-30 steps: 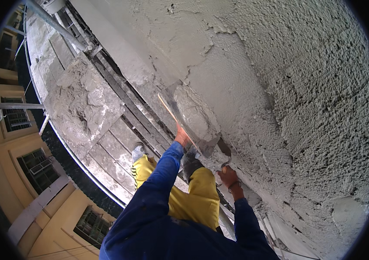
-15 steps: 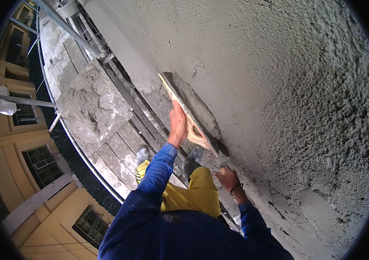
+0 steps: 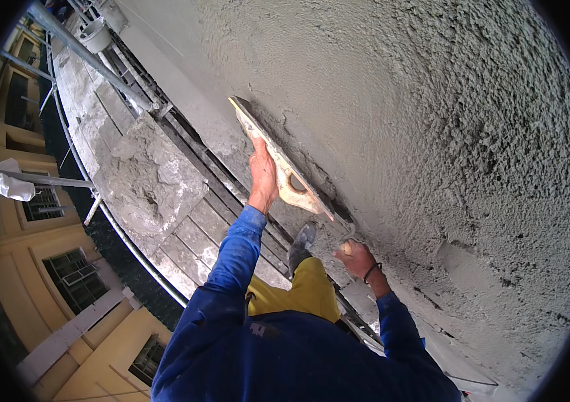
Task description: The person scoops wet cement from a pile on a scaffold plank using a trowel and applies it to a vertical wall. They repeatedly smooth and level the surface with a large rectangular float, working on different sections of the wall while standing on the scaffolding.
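Note:
My left hand (image 3: 264,175) is closed around the handle of a long, pale plastering float (image 3: 289,169). The float is held on edge at a slant along the wall, its face turned to the grey plaster. Wet mortar (image 3: 305,163) lies between it and the wall. Below the float's lower end, my right hand (image 3: 357,260) grips a small trowel (image 3: 348,236) close to the wall; its blade is mostly hidden. Rough, wet plaster covers the wall (image 3: 446,147) on the right, smoother towards the upper left.
A mortar heap (image 3: 139,177) lies on a board on the scaffold planks (image 3: 194,228). Metal poles (image 3: 87,53) and a curved guard rail (image 3: 131,244) border the walkway. A bucket (image 3: 95,37) stands at the far end. My boot (image 3: 302,242) is beside a gap near the wall.
The float and my left hand have shifted up and left in the view. My right hand has moved slightly up. The whole view has tilted a little, showing more of the bucket.

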The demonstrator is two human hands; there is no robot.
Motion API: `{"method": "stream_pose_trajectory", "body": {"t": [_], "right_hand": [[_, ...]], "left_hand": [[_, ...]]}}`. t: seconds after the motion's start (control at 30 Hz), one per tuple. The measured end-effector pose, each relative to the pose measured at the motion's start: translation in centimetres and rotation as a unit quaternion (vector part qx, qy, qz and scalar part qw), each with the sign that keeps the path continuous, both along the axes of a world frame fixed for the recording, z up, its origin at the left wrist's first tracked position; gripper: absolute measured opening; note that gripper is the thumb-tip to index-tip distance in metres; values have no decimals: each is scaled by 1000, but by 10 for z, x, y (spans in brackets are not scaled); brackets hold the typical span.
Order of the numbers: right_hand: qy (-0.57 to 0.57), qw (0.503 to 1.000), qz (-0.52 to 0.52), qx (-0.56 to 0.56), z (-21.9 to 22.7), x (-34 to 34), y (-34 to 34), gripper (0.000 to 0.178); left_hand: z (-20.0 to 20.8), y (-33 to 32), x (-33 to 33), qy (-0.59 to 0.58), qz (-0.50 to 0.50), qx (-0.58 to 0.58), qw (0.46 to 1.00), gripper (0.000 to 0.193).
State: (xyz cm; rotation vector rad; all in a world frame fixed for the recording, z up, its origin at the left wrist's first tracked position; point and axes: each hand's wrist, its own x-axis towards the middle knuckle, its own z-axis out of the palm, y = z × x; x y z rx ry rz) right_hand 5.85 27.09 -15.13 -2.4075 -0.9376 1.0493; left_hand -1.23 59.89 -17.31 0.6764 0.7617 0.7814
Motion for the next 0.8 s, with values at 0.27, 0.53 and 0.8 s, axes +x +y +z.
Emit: {"method": "stream_pose_trajectory", "body": {"t": [0.27, 0.53, 0.8], "right_hand": [[-13, 999, -8, -40, -2, -2, -2, 44], [-3, 998, -14, -53, -7, -4, 10, 43], [76, 995, -60, -12, 24, -6, 22, 42]], "left_hand": [[10, -2, -2, -6, -47, 1, 999, 75], [-23, 2, -14, -80, -15, -43, 996, 59], [-32, -4, -55, -93, 14, -241, 966, 49]]}}
